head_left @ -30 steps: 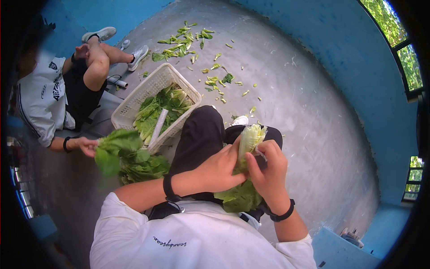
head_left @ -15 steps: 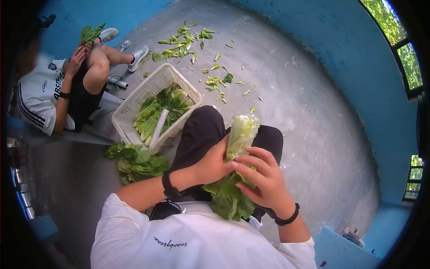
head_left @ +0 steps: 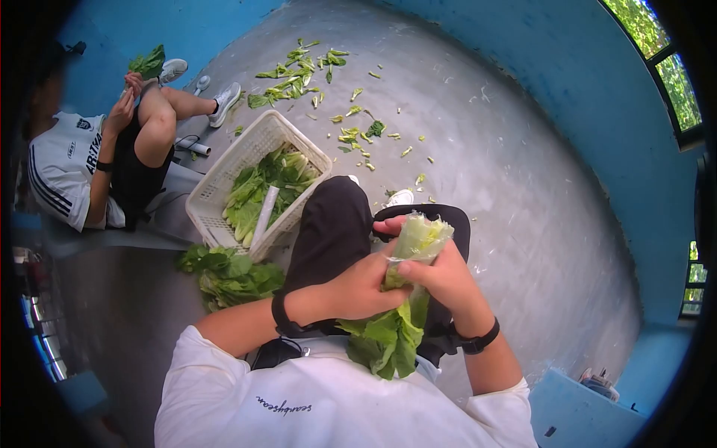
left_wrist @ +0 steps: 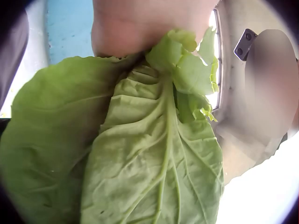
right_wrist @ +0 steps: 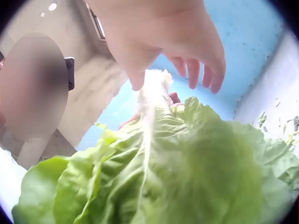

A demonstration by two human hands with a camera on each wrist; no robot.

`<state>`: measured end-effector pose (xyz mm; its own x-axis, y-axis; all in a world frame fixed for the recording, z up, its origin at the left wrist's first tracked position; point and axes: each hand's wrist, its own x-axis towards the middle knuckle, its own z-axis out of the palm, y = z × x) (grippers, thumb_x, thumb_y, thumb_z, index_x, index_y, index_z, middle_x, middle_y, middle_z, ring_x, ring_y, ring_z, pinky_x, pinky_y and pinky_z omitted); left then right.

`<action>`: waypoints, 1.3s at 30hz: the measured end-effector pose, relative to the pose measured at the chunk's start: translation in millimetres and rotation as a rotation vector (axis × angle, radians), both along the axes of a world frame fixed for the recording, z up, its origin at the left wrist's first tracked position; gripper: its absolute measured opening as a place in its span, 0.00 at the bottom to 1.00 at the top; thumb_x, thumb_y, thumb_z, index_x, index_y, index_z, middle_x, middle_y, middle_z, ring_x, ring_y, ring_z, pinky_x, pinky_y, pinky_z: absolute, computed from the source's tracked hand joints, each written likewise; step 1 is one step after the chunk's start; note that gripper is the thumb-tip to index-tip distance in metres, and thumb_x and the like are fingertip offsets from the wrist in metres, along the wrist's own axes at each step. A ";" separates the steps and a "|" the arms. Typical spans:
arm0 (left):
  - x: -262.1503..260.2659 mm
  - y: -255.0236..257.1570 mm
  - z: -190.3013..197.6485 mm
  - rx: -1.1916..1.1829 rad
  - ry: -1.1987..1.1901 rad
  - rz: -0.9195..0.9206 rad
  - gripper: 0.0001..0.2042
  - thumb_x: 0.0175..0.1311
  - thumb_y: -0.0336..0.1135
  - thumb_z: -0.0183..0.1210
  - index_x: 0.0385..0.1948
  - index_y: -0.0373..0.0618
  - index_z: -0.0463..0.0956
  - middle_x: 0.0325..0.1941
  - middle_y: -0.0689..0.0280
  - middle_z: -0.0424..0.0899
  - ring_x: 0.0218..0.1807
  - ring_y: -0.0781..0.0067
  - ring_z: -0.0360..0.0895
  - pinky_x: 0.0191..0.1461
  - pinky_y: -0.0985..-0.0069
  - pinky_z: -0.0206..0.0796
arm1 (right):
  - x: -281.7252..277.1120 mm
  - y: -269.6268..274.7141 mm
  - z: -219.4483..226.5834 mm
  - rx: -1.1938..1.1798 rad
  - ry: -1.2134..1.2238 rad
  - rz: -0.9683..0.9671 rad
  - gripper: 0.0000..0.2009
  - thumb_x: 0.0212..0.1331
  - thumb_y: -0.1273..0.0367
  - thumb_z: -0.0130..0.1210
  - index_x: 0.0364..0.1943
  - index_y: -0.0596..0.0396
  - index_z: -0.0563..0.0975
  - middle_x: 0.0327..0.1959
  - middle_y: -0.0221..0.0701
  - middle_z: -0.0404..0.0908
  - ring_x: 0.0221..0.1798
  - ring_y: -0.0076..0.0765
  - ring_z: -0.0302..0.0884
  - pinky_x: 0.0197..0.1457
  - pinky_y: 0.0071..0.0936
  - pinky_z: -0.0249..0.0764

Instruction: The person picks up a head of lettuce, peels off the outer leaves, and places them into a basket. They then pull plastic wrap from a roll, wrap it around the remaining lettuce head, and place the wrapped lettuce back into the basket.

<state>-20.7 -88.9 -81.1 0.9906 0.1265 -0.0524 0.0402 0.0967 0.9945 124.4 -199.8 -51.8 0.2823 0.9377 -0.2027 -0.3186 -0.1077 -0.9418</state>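
Note:
A bunch of leafy greens (head_left: 385, 340) lies across my lap, its pale stem end wrapped in clear plastic film (head_left: 422, 237) and pointing away from me. My left hand (head_left: 358, 287) grips it around the middle from the left. From the right, my right hand (head_left: 452, 284) holds the wrapped part, thumb across the near side. Broad leaves (left_wrist: 154, 163) with thick veins fill the left wrist view below that hand. In the right wrist view, the thumb and fingers stand on either side of the white stem (right_wrist: 152, 91).
A white plastic basket (head_left: 216, 179) on the floor holds more greens and a pale tube (head_left: 265, 216). Beside it is a heap of greens (head_left: 235, 280). Leaf scraps (head_left: 295, 78) litter the floor ahead. Another person (head_left: 93, 164) sits at left holding a leaf (head_left: 149, 63).
My right hand has moved from lying over the bunch's middle to holding its wrapped end. The other person picked up a leaf from the heap and holds it raised.

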 end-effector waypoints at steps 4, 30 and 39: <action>2.9 -3.7 3.1 0.254 0.127 0.053 0.18 0.59 0.30 0.61 0.50 0.38 0.71 0.41 0.55 0.82 0.42 0.58 0.83 0.46 0.64 0.73 | -9.4 6.1 1.1 -0.120 0.048 -0.129 0.17 0.57 0.72 0.67 0.50 0.61 0.78 0.50 0.32 0.84 0.47 0.21 0.79 0.53 0.27 0.76; 17.1 -1.4 -11.1 -0.154 0.051 -0.163 0.36 0.59 0.32 0.70 0.69 0.42 0.61 0.64 0.63 0.77 0.65 0.73 0.74 0.68 0.72 0.66 | 34.0 -26.7 -6.7 0.269 0.487 -0.145 0.47 0.50 0.58 0.74 0.72 0.53 0.56 0.50 0.33 0.80 0.61 0.39 0.77 0.71 0.38 0.68; 16.6 -14.2 7.8 0.537 0.062 0.081 0.32 0.50 0.34 0.77 0.56 0.44 0.68 0.46 0.60 0.84 0.49 0.65 0.84 0.52 0.67 0.75 | 32.6 -58.8 -1.5 0.102 0.267 -0.187 0.38 0.54 0.67 0.71 0.69 0.55 0.64 0.61 0.39 0.78 0.62 0.34 0.77 0.68 0.35 0.71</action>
